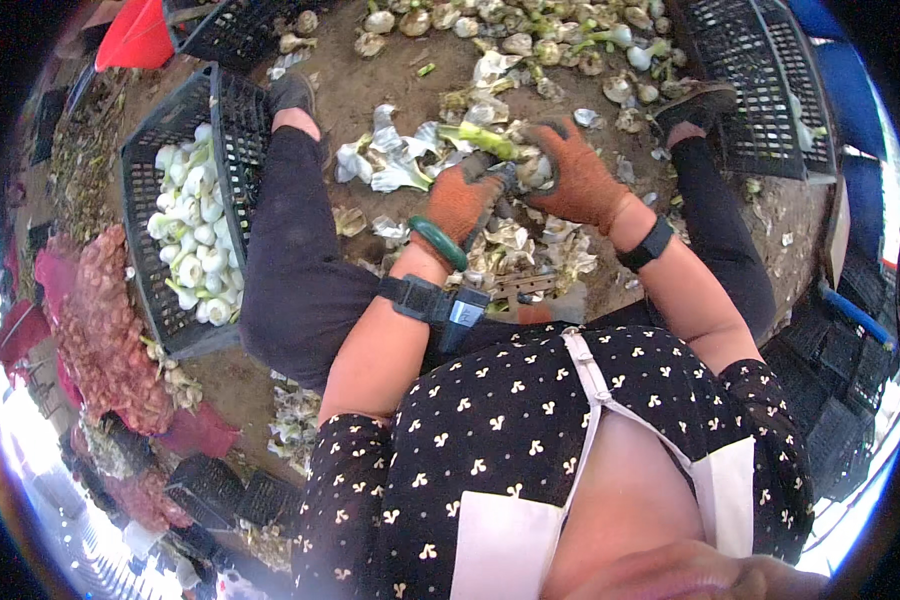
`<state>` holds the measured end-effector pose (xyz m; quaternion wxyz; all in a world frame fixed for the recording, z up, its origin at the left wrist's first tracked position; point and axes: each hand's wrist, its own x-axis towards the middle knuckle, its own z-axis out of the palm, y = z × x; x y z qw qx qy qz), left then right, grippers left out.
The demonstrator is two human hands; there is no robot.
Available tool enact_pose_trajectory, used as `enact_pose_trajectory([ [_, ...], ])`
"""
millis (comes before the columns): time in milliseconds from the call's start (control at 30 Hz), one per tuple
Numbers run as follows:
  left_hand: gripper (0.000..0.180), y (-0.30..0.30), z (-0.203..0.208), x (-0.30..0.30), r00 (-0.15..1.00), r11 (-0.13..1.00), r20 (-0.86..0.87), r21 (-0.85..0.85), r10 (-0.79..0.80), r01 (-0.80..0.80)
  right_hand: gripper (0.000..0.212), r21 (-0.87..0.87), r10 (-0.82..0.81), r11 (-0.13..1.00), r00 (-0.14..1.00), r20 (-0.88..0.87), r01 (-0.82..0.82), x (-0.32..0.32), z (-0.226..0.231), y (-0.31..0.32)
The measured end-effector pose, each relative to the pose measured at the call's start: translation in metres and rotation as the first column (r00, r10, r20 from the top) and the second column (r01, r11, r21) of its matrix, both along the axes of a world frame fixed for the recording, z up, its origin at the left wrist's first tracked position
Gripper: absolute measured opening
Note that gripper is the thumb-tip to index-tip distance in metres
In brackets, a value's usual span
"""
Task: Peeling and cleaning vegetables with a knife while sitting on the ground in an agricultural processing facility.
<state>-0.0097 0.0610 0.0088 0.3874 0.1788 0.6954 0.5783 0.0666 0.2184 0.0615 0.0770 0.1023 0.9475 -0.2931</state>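
My right hand (582, 180), in an orange and dark glove, is closed round a garlic bulb (537, 173). A thick green stem (485, 140) runs from beside the bulb to the left, above my left hand. Gloved the same way, my left hand (467, 200) is closed close against the bulb's left side. Something dark and narrow shows at its fingertips, too hidden to name. Peeled garlic skins and leaves (395, 155) lie on the ground just left of my hands, and more dry skins (510, 250) lie below them.
Untrimmed garlic (530, 40) is heaped on the ground ahead. A dark plastic crate (220, 110) of white garlic bulbs (198, 220) stands by my left leg; another crate (760, 80) is at the far right. Mesh sacks (110, 330) lie far left, beyond the crate.
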Motion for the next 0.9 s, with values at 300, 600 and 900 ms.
enact_pose_trajectory([
  [300, 0.027, -0.008, -0.012, 0.002, 0.999, 0.999, 0.013, -0.024, 0.038, -0.037, 0.064, 0.251, 0.067, 0.967, 0.990, -0.123, -0.034, 0.011, 0.000, -0.024],
  [600, 0.023, -0.016, 0.002, -0.010, 0.996, 0.992, -0.038, 0.106, 0.077, -0.072, 0.076, -0.496, -0.080, 0.868, 0.988, -0.132, 0.004, 0.010, 0.013, -0.008],
  [900, 0.016, -0.005, 0.021, -0.007, 0.504, 0.848, -0.683, 0.409, 0.529, -0.337, 0.046, -0.868, -0.253, -0.260, 0.838, 0.484, 0.423, -0.015, 0.014, -0.037],
])
